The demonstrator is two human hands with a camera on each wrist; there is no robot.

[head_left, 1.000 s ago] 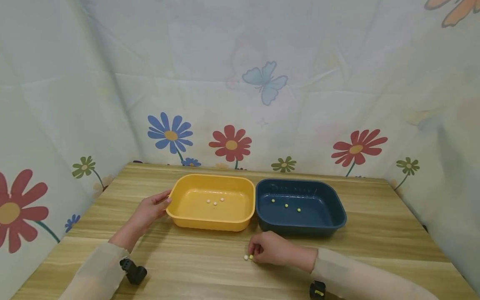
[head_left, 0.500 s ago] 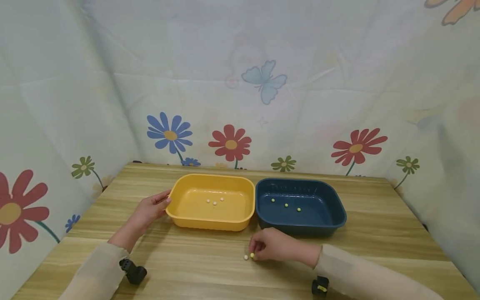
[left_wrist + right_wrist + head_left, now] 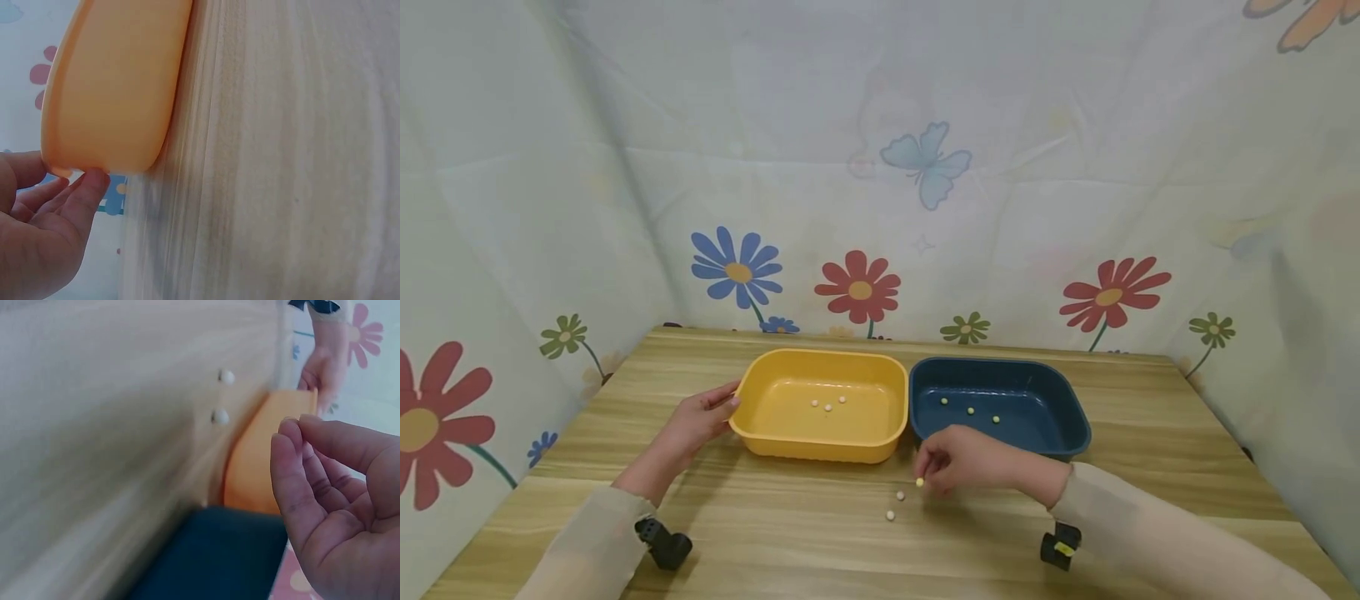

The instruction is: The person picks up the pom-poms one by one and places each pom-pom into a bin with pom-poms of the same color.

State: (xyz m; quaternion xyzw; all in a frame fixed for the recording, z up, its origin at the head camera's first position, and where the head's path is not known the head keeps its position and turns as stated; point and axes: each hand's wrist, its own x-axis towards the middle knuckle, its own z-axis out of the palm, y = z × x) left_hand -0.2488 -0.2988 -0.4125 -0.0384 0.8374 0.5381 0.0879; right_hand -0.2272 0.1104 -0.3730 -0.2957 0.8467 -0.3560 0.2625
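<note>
My right hand is raised just in front of the dark blue basin, pinching a small yellow bead between thumb and fingertips. In the right wrist view the pinched bead is mostly hidden by the fingers. Two white beads, a nearer one and a farther one, lie on the table to the left of that hand. At the yellow basin, my left hand grips the left end of the rim with thumb and fingers. Three white beads lie inside it. The blue basin holds three yellow-green beads.
Both basins stand side by side, nearly touching, on a wood-grain table. Behind and beside the table hangs a pale cloth printed with flowers and a butterfly. Black cameras are strapped at both wrists.
My right hand has picked the yellow bead up off the table and moved it up and right towards the blue basin. A second white bead has come into sight. The left hand stays put.
</note>
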